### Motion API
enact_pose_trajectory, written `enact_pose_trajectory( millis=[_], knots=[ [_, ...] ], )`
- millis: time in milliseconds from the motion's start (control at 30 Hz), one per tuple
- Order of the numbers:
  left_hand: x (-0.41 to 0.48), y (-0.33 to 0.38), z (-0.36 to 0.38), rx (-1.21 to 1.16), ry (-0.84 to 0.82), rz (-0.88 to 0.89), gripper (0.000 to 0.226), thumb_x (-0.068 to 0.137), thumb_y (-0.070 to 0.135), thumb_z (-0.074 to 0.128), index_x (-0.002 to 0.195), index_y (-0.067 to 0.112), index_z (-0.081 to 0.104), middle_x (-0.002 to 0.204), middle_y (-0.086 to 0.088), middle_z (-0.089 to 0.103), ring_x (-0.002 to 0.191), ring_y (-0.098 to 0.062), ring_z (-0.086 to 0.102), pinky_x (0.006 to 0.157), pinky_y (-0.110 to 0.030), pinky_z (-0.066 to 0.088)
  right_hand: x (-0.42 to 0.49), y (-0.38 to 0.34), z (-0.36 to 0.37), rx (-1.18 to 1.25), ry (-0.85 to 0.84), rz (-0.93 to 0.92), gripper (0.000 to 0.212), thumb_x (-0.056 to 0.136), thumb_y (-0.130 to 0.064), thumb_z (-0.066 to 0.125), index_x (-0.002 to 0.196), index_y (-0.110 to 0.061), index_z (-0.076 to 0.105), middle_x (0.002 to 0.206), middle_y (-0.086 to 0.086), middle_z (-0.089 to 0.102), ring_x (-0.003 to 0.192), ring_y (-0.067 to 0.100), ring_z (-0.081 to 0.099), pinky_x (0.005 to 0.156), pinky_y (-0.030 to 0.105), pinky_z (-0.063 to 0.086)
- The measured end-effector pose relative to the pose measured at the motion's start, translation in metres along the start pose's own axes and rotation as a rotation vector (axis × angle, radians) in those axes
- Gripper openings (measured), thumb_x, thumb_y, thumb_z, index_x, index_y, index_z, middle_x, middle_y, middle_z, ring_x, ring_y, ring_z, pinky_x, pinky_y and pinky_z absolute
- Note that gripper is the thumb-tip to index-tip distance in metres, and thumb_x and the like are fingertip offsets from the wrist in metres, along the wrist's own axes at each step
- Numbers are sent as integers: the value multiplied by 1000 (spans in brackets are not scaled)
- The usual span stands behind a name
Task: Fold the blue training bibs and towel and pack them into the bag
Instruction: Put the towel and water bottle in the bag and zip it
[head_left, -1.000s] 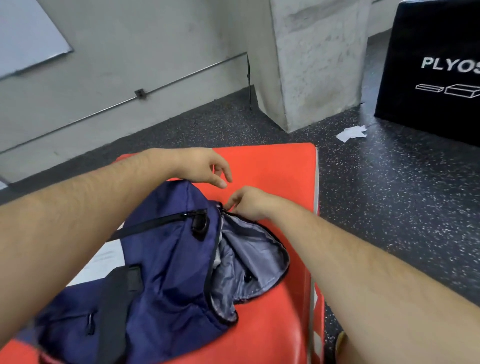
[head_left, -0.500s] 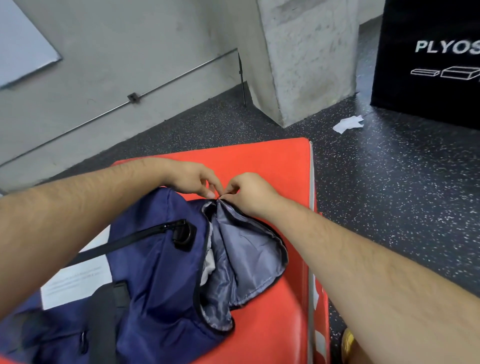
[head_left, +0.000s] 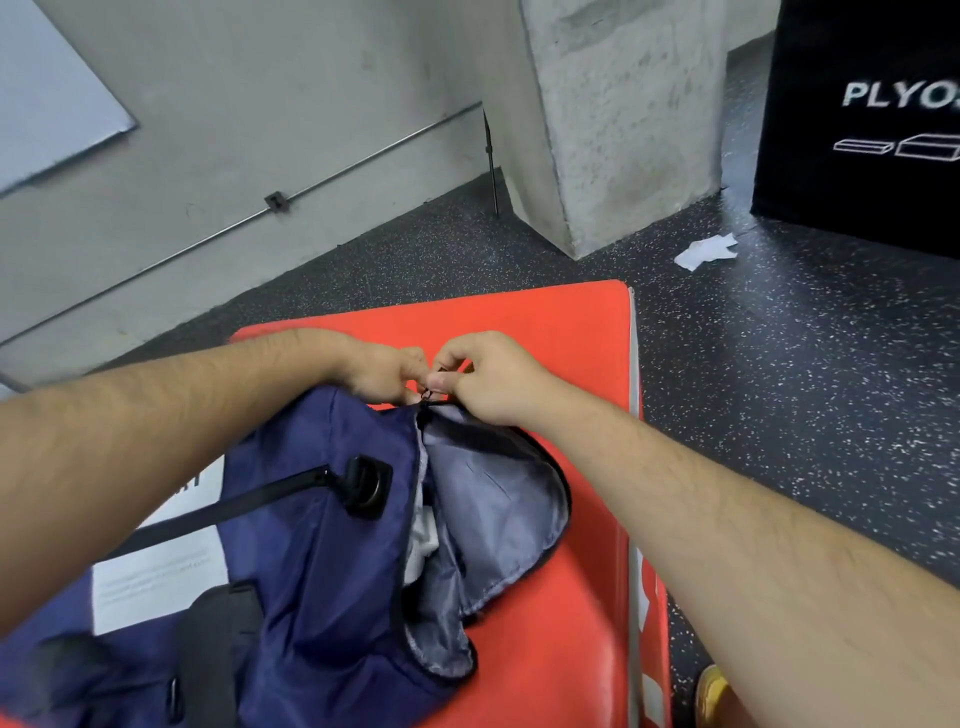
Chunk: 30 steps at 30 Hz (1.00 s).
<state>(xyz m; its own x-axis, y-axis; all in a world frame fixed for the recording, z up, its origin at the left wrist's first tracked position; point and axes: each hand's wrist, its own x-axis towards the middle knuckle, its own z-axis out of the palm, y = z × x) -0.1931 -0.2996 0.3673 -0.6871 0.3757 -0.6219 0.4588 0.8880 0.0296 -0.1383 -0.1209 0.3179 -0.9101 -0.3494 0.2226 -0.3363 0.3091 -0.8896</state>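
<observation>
A navy blue bag (head_left: 322, 551) lies on an orange padded box (head_left: 561, 634). Its flap hangs open and shows grey lining (head_left: 493, 519). A bit of white cloth (head_left: 422, 543) shows inside the opening; the bibs are hidden. At the far end of the opening my right hand (head_left: 493, 376) pinches the small black zipper pull (head_left: 427, 395). My left hand (head_left: 382, 371) grips the bag's edge right beside it, fingers curled. The two hands touch each other there.
A black strap with a clip (head_left: 363, 486) crosses the bag, and a white label (head_left: 156, 577) shows at its left. Beyond the box stand a concrete pillar (head_left: 618, 119) and a black plyo box (head_left: 862, 119). A scrap of white paper (head_left: 706, 250) lies on the speckled floor.
My left hand came down from above the bag and closed on its edge beside my right hand. Both hands now meet at the zipper's far end.
</observation>
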Motion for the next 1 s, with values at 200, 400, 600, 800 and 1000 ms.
enact_pose_trajectory(
  millis=[200,400,600,800,1000],
  knots=[
    [-13,0,-35,-147,18,0,15,90,18,67,98,29,73,99,-1,60,91,-14,51,81,-31,42,-9,-13,-18,112,88,-83,21,88,-12,73,72,-24,64,68,-14,59,57,-6,52,63,19,39],
    [-45,29,-54,-248,-51,60,13,79,42,74,89,49,71,96,-8,63,90,-24,58,89,-36,46,-11,-6,-13,16,224,-108,14,86,-19,74,78,-28,67,81,-9,57,64,-1,48,71,31,44],
    [-42,35,-51,29,89,104,27,87,22,75,86,46,62,101,8,55,99,-22,56,97,-43,44,-21,-12,-11,25,162,-142,22,89,-11,69,78,-28,63,82,-7,54,65,4,53,70,32,44],
    [-49,16,-61,255,319,-44,11,91,31,69,91,42,66,107,15,52,112,-11,50,103,-38,34,-39,-19,-19,23,130,-175,19,91,-7,65,79,-21,61,76,-10,55,59,-5,51,63,16,37],
    [-69,53,-59,54,261,151,30,81,59,64,109,50,67,119,24,60,121,-3,51,108,-32,34,-46,-14,-20,55,207,-142,15,91,-8,64,82,-20,62,66,-10,60,63,14,61,67,27,48]
  ],
)
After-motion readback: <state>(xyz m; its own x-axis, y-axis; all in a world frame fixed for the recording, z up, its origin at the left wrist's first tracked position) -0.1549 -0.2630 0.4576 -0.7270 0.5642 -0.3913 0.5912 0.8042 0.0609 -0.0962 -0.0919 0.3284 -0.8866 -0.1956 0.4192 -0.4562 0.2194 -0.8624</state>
